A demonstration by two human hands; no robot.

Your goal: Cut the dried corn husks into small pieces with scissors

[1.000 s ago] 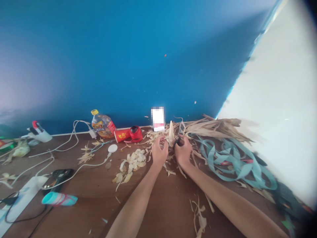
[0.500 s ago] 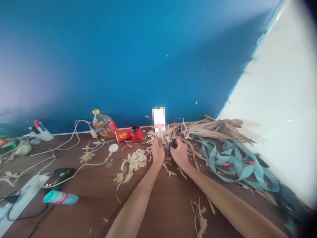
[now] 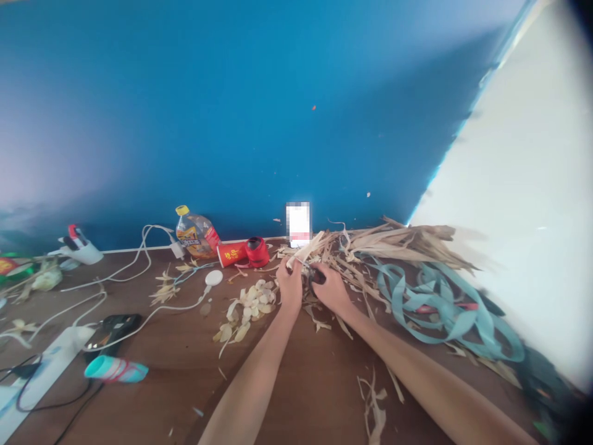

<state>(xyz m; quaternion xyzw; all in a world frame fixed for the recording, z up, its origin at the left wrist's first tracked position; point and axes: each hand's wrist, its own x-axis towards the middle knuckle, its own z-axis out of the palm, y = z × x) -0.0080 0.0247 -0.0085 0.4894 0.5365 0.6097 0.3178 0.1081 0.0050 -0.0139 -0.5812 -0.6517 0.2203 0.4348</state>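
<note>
My left hand (image 3: 291, 285) is closed on a pale dried husk strip (image 3: 306, 248) that slants up to the right. My right hand (image 3: 328, 288) is closed round a small dark tool (image 3: 317, 275), probably scissors, held right against the strip. Both hands hover over the brown table (image 3: 287, 383), next to a heap of small cut husk pieces (image 3: 249, 304) on their left.
A pile of long dried husks (image 3: 393, 240) lies at the back right, teal ribbon loops (image 3: 440, 306) beside it. A bottle (image 3: 197, 233), a red cup (image 3: 230, 253), white cables (image 3: 139, 266), a power strip (image 3: 41, 364) and a teal cylinder (image 3: 115, 369) lie to the left.
Both hands have shifted slightly left. The husk strip, upright a second ago, now tilts to the right, and the dark tool has closed in on it.
</note>
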